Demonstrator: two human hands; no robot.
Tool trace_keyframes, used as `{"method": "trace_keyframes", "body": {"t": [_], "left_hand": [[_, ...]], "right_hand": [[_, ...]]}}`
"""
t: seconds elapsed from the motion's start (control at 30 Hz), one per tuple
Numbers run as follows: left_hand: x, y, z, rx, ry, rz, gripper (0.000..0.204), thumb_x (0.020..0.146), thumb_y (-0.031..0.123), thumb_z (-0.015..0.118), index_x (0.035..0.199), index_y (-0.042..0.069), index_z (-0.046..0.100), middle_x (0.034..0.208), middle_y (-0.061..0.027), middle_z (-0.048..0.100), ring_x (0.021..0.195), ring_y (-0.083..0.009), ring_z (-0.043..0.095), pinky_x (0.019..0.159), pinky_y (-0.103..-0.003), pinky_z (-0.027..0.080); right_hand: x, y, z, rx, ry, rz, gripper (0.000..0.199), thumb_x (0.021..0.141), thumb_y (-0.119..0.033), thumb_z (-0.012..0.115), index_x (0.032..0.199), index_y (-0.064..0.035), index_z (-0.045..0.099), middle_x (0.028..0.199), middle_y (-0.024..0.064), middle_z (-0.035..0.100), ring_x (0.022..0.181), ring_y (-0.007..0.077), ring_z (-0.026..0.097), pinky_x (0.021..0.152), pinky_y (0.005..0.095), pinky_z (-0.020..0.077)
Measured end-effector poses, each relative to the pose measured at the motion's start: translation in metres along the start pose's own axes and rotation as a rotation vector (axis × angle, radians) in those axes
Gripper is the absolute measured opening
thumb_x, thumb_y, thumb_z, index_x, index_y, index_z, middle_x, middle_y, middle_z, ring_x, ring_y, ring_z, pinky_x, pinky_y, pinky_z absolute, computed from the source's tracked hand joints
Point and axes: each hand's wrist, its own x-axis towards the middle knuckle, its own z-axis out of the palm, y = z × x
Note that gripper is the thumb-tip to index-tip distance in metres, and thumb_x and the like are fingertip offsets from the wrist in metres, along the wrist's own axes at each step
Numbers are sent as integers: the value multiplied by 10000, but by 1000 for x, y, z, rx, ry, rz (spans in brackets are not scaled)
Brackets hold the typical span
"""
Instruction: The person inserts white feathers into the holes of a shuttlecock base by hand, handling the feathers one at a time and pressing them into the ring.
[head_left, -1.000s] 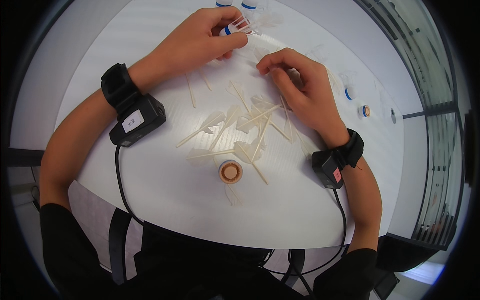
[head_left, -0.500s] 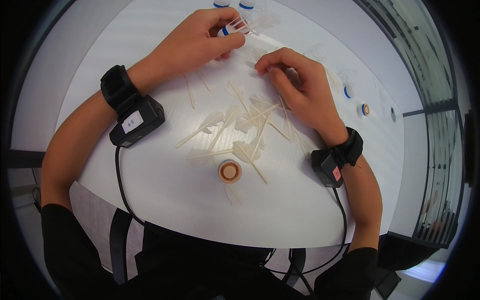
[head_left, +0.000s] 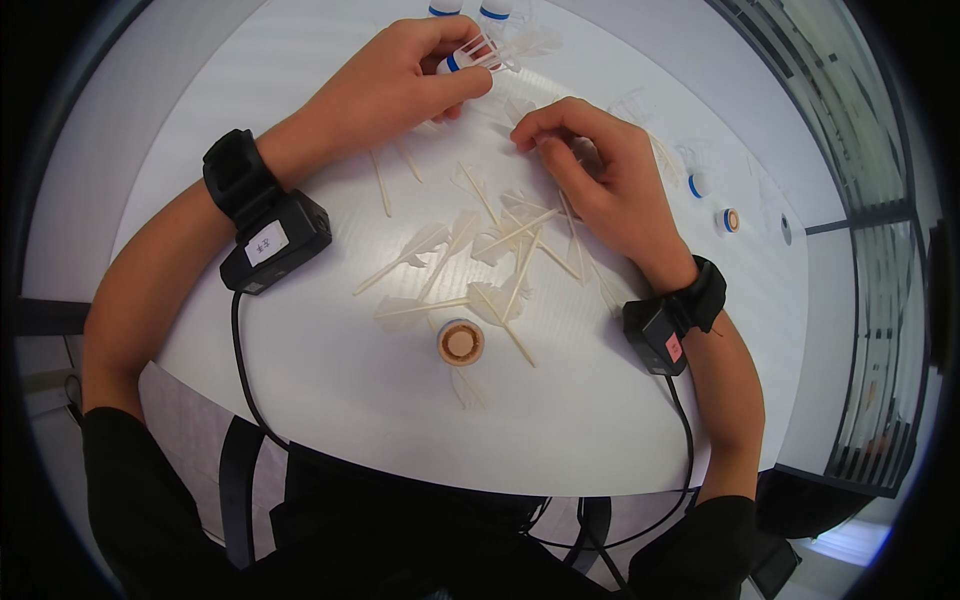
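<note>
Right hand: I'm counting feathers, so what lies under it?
Loose white feathers spread out beside the right hand on the round white table; whatever lies beneath its palm is covered.

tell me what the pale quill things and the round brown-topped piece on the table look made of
Quills: likely real feathers, matte off-white, with thin stiff shafts and soft frayed vanes. Round piece: likely cork, a tan grainy matte face with a white rim around it, perhaps tape or plastic; too small to tell which.
</note>
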Motion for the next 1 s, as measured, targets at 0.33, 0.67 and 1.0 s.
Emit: {"method": "trace_keyframes", "body": {"t": [0.33, 0.67, 1.0], "left_hand": [[-2, 0, 0, -34, -21, 27, 188, 927, 160, 611, 1065, 32, 614, 805, 27, 581, 688, -41, 544, 604, -199, 434], [-3, 2, -1, 3, 1, 11, 209, 926, 169, 617, 1080, 29, 617, 795, 30, 578, 686, -38, 538, 600, -201, 421], [-1, 3, 0, -16, -18, 13, 176, 922, 164, 613, 1046, 38, 615, 784, 29, 575, 678, -42, 538, 599, -203, 422]], "right_hand": [[0, -3, 0, -12, -12, 18, 154, 886, 8, 526, 970, 4, 656, 887, 91, 688, 798, 165, 648, 723, 280, 516], [1, -3, 1, -15, -18, 18, 159, 883, 13, 523, 972, 12, 655, 884, 93, 688, 796, 166, 649, 732, 283, 522], [0, 3, 2, 18, 7, -9, 163, 887, 11, 522, 977, 6, 658, 895, 89, 688, 797, 167, 648, 730, 284, 519]]}}
